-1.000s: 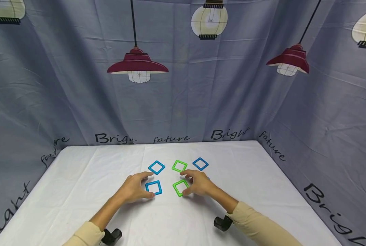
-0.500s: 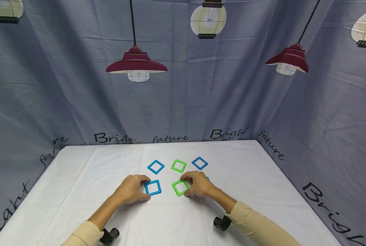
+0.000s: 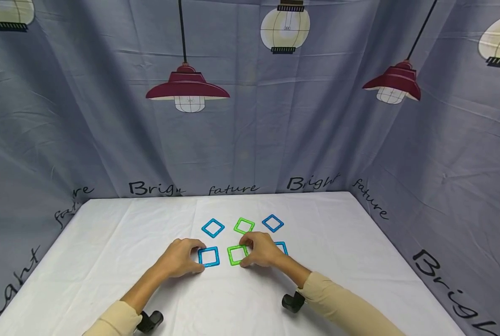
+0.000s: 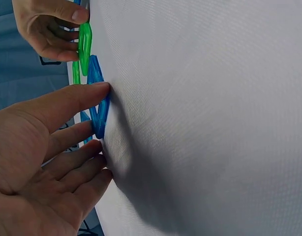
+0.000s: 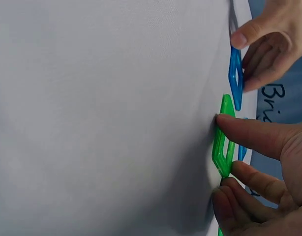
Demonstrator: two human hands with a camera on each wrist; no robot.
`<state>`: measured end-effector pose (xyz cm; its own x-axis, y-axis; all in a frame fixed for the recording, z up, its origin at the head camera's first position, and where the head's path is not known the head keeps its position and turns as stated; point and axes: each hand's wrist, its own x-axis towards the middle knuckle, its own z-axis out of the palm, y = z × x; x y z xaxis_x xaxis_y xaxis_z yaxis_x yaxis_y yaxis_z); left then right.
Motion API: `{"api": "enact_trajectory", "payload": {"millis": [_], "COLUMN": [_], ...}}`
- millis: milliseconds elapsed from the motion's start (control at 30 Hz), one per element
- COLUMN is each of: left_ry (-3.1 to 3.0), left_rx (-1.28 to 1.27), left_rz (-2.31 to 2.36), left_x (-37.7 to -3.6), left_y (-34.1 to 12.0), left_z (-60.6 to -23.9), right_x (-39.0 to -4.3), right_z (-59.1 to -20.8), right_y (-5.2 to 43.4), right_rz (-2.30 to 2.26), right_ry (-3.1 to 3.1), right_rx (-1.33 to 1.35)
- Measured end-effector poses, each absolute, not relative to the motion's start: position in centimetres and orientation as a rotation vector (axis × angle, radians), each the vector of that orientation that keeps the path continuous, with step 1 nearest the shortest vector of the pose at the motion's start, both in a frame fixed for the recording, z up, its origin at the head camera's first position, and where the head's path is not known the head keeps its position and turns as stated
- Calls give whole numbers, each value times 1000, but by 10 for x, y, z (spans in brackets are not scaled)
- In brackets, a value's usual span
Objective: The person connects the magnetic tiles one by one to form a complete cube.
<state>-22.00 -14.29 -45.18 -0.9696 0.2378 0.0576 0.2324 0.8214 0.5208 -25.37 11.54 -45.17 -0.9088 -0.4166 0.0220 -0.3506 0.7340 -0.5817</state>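
In the head view my left hand (image 3: 181,257) pinches the left side of a blue square building tile (image 3: 218,256), an open-centred frame of shiny plastic. The left wrist view has the thumb at one edge of this blue tile (image 4: 95,71) and the index finger at another. To its right, my right hand (image 3: 261,249) grips a matching green square building tile (image 3: 229,256) by its right side. Thumb and fingers sit at opposite edges of that green tile (image 5: 217,145) in the right wrist view. A narrow gap separates the two tiles, their near sides roughly parallel.
Behind them lie a blue tile (image 3: 218,223), a green tile (image 3: 247,220) and another blue tile (image 3: 278,219), each turned at an angle. One more blue tile (image 3: 285,248) is partly hidden by the right hand. White cloth (image 3: 128,233) covers the table; a printed curtain (image 3: 250,140) encloses it.
The right hand has slid the green tile left and straightened it, uncovering more of the blue tile behind that hand. The left hand drew back slightly to its tile's left side, which has turned a little.
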Motion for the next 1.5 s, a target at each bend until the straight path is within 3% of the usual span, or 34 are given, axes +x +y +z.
{"api": "enact_trajectory", "payload": {"millis": [900,1300,1500], "left_ry": [2944,2840,2699], "left_rx": [379,421,293], "left_rz": [832,950,1145], "left_x": [-221,-229,-232], "left_y": [-142,-141,-143], "left_z": [-453,-429,-421], "right_x": [-253,-254,-255], "right_z": [-455,-453,-456], "right_y": [90,88,85], "right_rz": [-897,-893,-893], "right_ry": [2806,2803,2818], "right_rx": [-588,-574,-579]}}
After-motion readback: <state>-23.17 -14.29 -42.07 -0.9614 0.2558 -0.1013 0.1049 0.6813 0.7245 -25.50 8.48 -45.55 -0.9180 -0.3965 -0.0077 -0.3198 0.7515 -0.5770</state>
